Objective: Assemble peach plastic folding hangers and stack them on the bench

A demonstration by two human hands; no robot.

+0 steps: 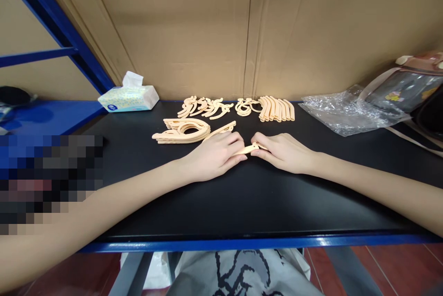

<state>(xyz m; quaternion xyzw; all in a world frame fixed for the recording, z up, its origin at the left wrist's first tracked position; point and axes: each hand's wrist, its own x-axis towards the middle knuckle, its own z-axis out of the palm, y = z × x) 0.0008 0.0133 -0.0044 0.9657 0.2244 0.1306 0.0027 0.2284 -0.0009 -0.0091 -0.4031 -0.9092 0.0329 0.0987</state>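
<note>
Left hand [218, 154] and right hand [290, 153] both pinching beige hanger part [248, 150] that bridges them; long axis roughly side to side, neither hand clearly nearer.

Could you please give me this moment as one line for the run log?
left hand: holding beige part | right hand: pinching the part's end | beyond left hand: beige stack | farther back: curved strips, tissue box
</note>
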